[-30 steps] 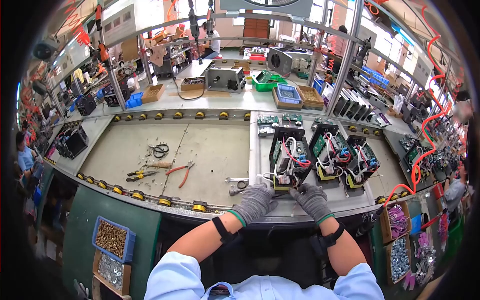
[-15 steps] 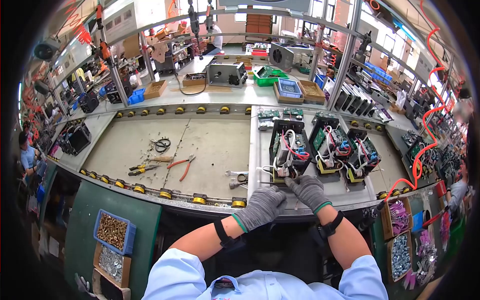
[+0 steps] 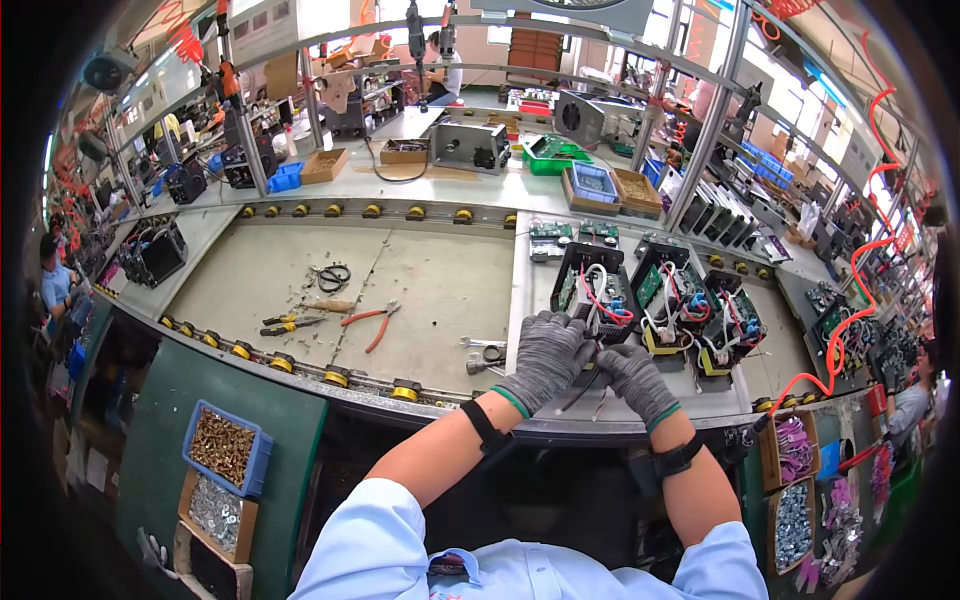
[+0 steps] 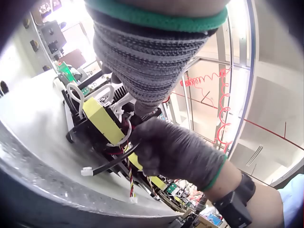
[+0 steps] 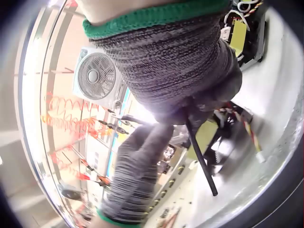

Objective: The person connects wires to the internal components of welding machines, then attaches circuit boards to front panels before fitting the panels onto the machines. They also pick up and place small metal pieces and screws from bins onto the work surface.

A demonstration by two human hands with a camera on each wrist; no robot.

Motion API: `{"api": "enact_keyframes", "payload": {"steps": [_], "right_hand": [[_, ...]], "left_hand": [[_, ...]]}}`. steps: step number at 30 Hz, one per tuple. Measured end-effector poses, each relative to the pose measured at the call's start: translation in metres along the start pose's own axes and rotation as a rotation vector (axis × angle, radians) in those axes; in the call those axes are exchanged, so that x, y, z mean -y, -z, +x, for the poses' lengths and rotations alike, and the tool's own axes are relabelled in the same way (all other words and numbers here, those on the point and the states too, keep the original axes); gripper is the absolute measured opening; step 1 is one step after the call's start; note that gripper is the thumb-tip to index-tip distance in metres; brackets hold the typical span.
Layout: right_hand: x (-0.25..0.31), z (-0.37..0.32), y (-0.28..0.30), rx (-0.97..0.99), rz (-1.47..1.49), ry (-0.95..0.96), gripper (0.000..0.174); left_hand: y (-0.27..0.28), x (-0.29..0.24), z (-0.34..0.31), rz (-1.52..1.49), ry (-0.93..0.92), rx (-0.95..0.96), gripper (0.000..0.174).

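Note:
Both hands wear grey knit gloves and meet at the front of the leftmost open electronic unit [image 3: 592, 285], a black frame packed with wires and boards. My right hand [image 3: 640, 382] pinches a black cable [image 5: 202, 159], whose lower part hangs free. A white plug [image 4: 87, 171] ends the cable in the left wrist view. My left hand [image 3: 548, 362] is bent over the unit's front edge, fingertips close to the right ones; whether it grips anything I cannot tell. A yellow-wrapped block [image 4: 102, 121] and white wires show beside the fingers.
Two similar units [image 3: 670, 295] stand to the right, with green circuit boards [image 3: 550, 240] behind. Red-handled pliers [image 3: 372, 325], yellow-handled pliers [image 3: 290, 325] and wrenches [image 3: 485, 355] lie to the left. A blue bin of brass fasteners [image 3: 228, 450] sits lower left. An orange coiled hose [image 3: 835, 335] hangs at right.
The left hand has moved forward from the table's front edge onto the unit's front. The right hand stays close by, and the black cable now hangs below the hands. The head view has shifted slightly.

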State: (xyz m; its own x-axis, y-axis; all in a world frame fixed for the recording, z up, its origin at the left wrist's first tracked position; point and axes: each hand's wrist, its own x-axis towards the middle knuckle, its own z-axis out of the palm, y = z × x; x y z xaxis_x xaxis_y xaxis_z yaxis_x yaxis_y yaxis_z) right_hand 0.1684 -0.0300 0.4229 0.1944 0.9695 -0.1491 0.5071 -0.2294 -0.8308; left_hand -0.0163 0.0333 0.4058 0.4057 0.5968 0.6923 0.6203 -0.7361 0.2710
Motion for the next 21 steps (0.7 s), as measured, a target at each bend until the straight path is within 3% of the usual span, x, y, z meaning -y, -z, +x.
{"api": "enact_keyframes", "payload": {"steps": [1, 3, 5, 6, 10, 14, 16, 17, 18, 19, 21], "right_hand": [[0.006, -0.001, 0.005, 0.082, 0.238, -0.054, 0.041], [-0.008, 0.005, 0.021, 0.104, 0.230, -0.035, 0.037], [-0.031, 0.014, 0.031, 0.040, -0.289, 0.296, 0.031], [-0.037, 0.009, 0.036, -0.080, -0.618, 0.361, 0.028], [-0.030, 0.019, 0.035, -0.052, -0.954, 0.395, 0.032], [-0.003, 0.005, 0.057, -0.201, -0.866, 0.374, 0.034], [0.040, -0.018, 0.059, -0.114, -0.780, 0.342, 0.036], [0.057, -0.027, 0.053, -0.039, -0.687, 0.310, 0.038], [0.063, -0.032, 0.044, -0.023, -0.930, 0.507, 0.035], [0.033, -0.015, 0.035, -0.027, -1.020, 0.593, 0.039], [0.054, -0.019, 0.022, 0.049, -1.080, 0.351, 0.042]], "left_hand": [[-0.007, 0.000, 0.000, -0.006, -0.001, 0.002, 0.022], [-0.011, -0.001, 0.003, 0.016, 0.001, -0.016, 0.017], [-0.012, -0.002, 0.004, 0.023, -0.026, -0.050, 0.016], [-0.014, -0.004, 0.005, 0.063, -0.047, -0.023, 0.017], [-0.026, -0.010, 0.005, 0.229, -0.186, 0.075, 0.023], [-0.018, -0.018, 0.003, 0.237, -0.278, 0.153, 0.023], [-0.022, -0.019, -0.002, 0.304, -0.312, 0.155, 0.024], [-0.025, -0.017, -0.002, 0.193, -0.273, 0.111, 0.027], [-0.024, -0.017, 0.000, 0.082, -0.240, 0.067, 0.029], [-0.021, -0.016, 0.001, 0.079, -0.247, 0.067, 0.029], [-0.001, -0.011, 0.002, -0.063, -0.112, 0.181, 0.037]]}}
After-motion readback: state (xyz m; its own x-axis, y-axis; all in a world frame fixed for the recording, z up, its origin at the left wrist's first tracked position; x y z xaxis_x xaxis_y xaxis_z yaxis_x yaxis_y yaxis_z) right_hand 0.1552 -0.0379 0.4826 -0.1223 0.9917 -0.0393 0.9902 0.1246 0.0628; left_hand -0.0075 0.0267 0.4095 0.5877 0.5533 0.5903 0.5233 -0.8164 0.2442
